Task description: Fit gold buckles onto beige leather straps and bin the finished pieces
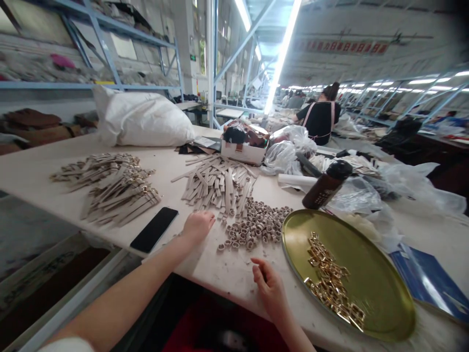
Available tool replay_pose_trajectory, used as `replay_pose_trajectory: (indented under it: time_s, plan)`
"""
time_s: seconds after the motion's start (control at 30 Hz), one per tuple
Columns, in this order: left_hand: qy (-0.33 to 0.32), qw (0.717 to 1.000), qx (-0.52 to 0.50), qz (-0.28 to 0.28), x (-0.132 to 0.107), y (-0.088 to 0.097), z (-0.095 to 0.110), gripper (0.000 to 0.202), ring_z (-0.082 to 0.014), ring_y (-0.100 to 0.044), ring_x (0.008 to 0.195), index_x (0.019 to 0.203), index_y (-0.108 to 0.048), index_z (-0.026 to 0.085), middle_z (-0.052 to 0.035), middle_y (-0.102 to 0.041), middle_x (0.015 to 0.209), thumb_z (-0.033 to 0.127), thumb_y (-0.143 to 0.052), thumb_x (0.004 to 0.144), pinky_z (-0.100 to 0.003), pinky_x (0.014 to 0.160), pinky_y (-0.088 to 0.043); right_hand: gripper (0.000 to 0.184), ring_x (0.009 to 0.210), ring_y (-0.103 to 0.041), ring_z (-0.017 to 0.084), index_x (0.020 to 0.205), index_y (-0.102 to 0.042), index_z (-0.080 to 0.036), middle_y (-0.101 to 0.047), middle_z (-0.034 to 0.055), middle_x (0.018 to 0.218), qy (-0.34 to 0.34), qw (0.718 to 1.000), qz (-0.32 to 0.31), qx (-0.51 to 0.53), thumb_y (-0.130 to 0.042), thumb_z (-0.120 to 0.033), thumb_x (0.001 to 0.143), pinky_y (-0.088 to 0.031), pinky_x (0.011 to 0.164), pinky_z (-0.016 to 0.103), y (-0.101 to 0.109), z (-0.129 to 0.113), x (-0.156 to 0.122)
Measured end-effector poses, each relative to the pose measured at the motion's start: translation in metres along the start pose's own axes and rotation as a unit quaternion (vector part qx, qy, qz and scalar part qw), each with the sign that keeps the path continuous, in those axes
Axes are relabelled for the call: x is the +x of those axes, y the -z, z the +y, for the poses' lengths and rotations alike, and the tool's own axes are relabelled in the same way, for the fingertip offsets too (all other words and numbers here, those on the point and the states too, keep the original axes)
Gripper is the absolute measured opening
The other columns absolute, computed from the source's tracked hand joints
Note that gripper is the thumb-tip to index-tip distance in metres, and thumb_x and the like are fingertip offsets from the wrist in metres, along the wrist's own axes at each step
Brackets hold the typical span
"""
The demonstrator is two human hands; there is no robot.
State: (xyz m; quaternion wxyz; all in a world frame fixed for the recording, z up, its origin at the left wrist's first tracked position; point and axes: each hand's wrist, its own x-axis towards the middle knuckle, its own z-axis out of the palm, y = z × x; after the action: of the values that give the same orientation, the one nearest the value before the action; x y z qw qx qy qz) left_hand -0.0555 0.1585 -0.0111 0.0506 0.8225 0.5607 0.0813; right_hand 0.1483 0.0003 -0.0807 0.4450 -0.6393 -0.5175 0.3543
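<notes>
Factory workbench [44, 176] crowded. Left hand [198, 226] curled beside strips [218, 186], centre frame, contents unclear; right hand [269, 286] half-open, empty, below loops [252, 227]. Risk: left forearm could sweep phone [154, 229], lower left, off edge

There were two hands, the left hand [198, 226] and the right hand [270, 288]. The table [220, 271] bore one black phone [154, 229], one round gold tray [381, 274], one dark bottle [326, 186], one white sack [142, 120], one blue booklet [428, 281] and one open box [244, 151]. Tan strips made two heaps, the buckled strips [117, 188] and the plain strips [218, 183]. The small loops [256, 225] and the gold buckles [330, 283] were too many to count. One other person [320, 115] stood further along.
</notes>
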Motion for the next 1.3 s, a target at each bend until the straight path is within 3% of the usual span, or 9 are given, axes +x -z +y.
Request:
replay_pose_trajectory:
  time_s: [0.2,0.47,0.67,0.8,0.87,0.93,1.03,1.2,1.3]
  plan:
    - [0.031,0.997,0.032,-0.061,0.074,-0.024,0.026,0.026,-0.0215,-0.059,0.088,0.096,-0.060,0.011,-0.0131,-0.063,0.096,0.030,-0.050,0.081,-0.031,0.073,-0.044,0.033,0.063,-0.047,0.017,0.098,-0.059,-0.019,-0.053,0.0031,0.069,-0.009,1.000,0.020,0.016,-0.045,-0.044,0.082,-0.037,0.060,0.028,0.001,-0.001,-0.001]
    - [0.036,0.994,0.071,-0.076,0.089,-0.027,0.035,0.028,-0.0187,-0.060,0.086,0.093,-0.059,0.009,-0.0106,-0.064,0.093,0.033,-0.047,0.085,-0.035,0.076,-0.046,0.026,0.066,-0.051,0.019,0.091,-0.063,-0.022,-0.056,0.0032,0.066,0.007,0.996,0.042,0.076,-0.050,-0.041,0.079,-0.040,0.059,0.028,0.005,-0.007,0.003]
    - [0.022,0.997,0.073,0.000,0.068,0.019,0.033,0.028,-0.0220,-0.061,0.078,0.085,-0.060,0.011,-0.0133,-0.065,0.085,0.026,-0.037,0.087,-0.034,0.069,-0.045,0.024,0.064,-0.050,0.017,0.090,-0.063,-0.022,-0.055,0.0017,0.064,0.030,0.992,0.053,0.109,-0.050,-0.040,0.080,-0.040,0.057,0.026,0.006,-0.007,0.002]
    - [-0.001,0.996,0.045,0.082,0.019,0.065,0.026,0.030,-0.0220,-0.059,0.079,0.097,-0.054,0.015,-0.0085,-0.062,0.088,0.031,-0.031,0.087,-0.031,0.069,-0.043,0.025,0.066,-0.051,0.016,0.090,-0.062,-0.020,-0.058,0.0028,0.071,0.056,0.995,0.054,0.059,-0.046,-0.038,0.082,-0.039,0.063,0.027,0.006,-0.009,0.002]
    - [0.012,0.990,-0.047,0.134,-0.014,0.077,0.022,0.027,-0.0185,-0.059,0.074,0.093,-0.053,0.018,-0.0025,-0.062,0.080,0.038,-0.036,0.084,-0.027,0.067,-0.043,0.030,0.063,-0.049,0.014,0.098,-0.059,-0.018,-0.056,0.0014,0.068,0.051,0.995,0.052,0.066,-0.048,-0.041,0.081,-0.039,0.060,0.026,0.006,-0.011,0.002]
    - [0.035,0.968,-0.216,0.123,-0.048,0.079,0.020,0.025,-0.0156,-0.057,0.065,0.087,-0.052,0.019,0.0008,-0.061,0.068,0.042,-0.043,0.080,-0.025,0.063,-0.043,0.049,0.055,-0.046,0.011,0.113,-0.048,-0.016,-0.054,0.0003,0.069,0.015,0.990,0.040,0.134,-0.048,-0.050,0.079,-0.037,0.051,0.023,0.005,-0.016,0.001]
    - [0.085,0.898,-0.429,0.041,-0.091,0.062,0.023,0.027,-0.0139,-0.055,0.056,0.079,-0.049,0.018,0.0009,-0.060,0.058,0.045,-0.047,0.077,-0.024,0.056,-0.043,0.065,0.046,-0.042,0.008,0.119,-0.038,-0.016,-0.055,0.0011,0.074,-0.049,0.961,0.008,0.273,-0.042,-0.064,0.075,-0.032,0.040,0.021,0.005,-0.028,-0.007]
    - [0.186,0.765,-0.610,-0.088,-0.129,0.031,0.032,0.029,-0.0113,-0.056,0.057,0.076,-0.045,0.017,0.0020,-0.060,0.063,0.044,-0.055,0.071,-0.022,0.055,-0.042,0.037,0.041,-0.034,0.005,0.087,-0.049,-0.016,-0.040,-0.0070,0.052,-0.108,0.955,0.055,0.270,-0.053,-0.051,0.075,-0.025,0.038,0.017,0.014,-0.040,-0.025]
    - [0.184,0.717,-0.622,-0.253,-0.135,0.025,0.034,0.030,-0.0095,-0.056,0.057,0.075,-0.046,0.015,0.0012,-0.062,0.066,0.041,-0.060,0.067,-0.020,0.053,-0.040,0.036,0.041,-0.031,0.004,0.089,-0.048,-0.017,-0.036,-0.0085,0.052,-0.117,0.960,0.078,0.243,-0.057,-0.047,0.073,-0.023,0.038,0.016,0.022,-0.038,-0.028]
